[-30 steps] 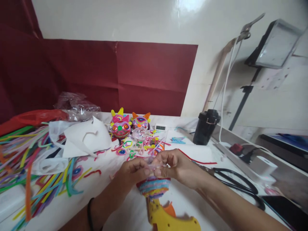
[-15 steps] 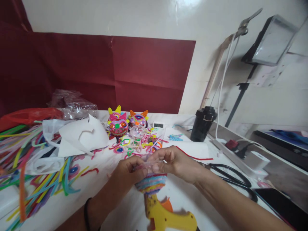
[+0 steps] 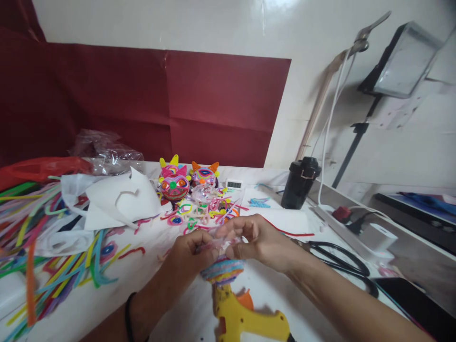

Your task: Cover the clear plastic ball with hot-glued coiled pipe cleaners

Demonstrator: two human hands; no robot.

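My left hand and my right hand meet over the middle of the white table. Together they pinch a round form wrapped in multicoloured pipe cleaners, with a pale pink pipe cleaner held along its top edge between the fingertips. A yellow glue gun lies on the table just below the wrapped form, nozzle toward it.
Two finished pipe-cleaner faces stand at the back with loose coiled shapes before them. Loose pipe cleaners and white paper cover the left. Black scissors, a black bottle and a power strip sit right.
The hands have stayed together on the wrapped form, with small finger shifts on the pink pipe cleaner. The view has dipped slightly.
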